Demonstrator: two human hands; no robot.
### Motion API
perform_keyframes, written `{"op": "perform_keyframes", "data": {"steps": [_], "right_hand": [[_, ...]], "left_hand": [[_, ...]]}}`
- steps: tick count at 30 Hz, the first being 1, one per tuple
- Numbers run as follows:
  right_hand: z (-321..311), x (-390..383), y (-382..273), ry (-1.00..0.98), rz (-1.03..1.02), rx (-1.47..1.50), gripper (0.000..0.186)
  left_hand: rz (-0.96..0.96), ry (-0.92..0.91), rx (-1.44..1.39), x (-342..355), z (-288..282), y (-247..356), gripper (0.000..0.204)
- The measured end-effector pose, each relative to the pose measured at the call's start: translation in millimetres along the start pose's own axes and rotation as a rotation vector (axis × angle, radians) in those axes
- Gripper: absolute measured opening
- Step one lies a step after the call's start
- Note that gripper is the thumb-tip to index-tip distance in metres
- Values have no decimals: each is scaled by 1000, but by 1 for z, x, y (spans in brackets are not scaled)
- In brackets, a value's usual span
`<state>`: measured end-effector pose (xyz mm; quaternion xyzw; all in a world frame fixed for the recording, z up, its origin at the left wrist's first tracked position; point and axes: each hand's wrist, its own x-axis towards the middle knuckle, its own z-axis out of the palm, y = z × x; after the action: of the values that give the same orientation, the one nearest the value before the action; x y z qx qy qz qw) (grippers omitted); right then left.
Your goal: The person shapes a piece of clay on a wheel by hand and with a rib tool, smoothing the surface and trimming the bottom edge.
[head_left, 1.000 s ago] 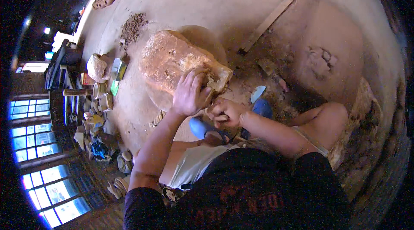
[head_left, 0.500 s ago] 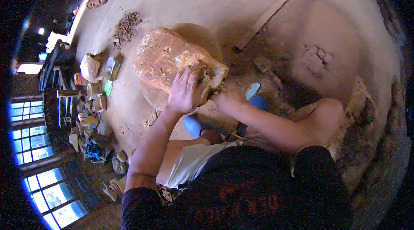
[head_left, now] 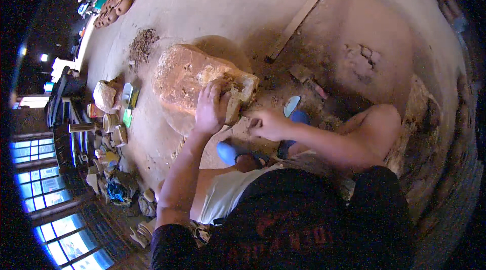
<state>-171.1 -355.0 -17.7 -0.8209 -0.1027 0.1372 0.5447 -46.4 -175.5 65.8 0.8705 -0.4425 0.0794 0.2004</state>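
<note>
A large reddish-brown block (head_left: 179, 75), rough and pale in patches, lies on a round base (head_left: 174, 122) in front of me. It tapers to a broken-looking narrow end at the right. My left hand (head_left: 211, 109) is laid over that end, fingers bent round its upper edge. Just right of it and lower, my right hand (head_left: 272, 124) has its fingers curled in, close to the block's tip. Whatever those fingers may hold is hidden. A pale blue, half-round flat piece (head_left: 291, 106) lies beyond the right hand.
Blue footwear (head_left: 228, 152) shows below the block. A wooden plank (head_left: 304, 19) lies on the floor at upper right, near a cracked patch (head_left: 365, 58). At left stand a pale lump (head_left: 105, 96), bowls (head_left: 110, 122) and clutter. Brown crumbs (head_left: 143, 45) lie beyond the block.
My right hand has drawn back slightly from the narrow end toward the right. The left hand stays on the block. The whole view has shifted a little.
</note>
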Motion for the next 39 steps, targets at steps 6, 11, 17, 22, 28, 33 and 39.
{"op": "perform_keyframes", "data": {"steps": [6,11,17,22,28,33,39], "right_hand": [[-41,-12,-45,766,-400,-78,33],[-57,-16,-48,782,-473,-111,34],[-54,-8,-44,856,-442,-202,26],[-4,-18,-19,486,226,1016,26],[27,-13,-24,247,497,1780,35],[50,5,-15,203,334,2040,22],[63,12,-8,-18,280,2295,16]], "left_hand": [[-116,-223,-348,5,-11,41,30],[-374,-365,-750,22,-21,59,35],[-516,-341,-829,23,-8,56,36],[-386,0,-376,43,3,13,32],[-223,-8,268,33,33,-19,40],[-79,13,333,31,29,-24,40],[-147,-78,295,33,27,-17,43]]}}
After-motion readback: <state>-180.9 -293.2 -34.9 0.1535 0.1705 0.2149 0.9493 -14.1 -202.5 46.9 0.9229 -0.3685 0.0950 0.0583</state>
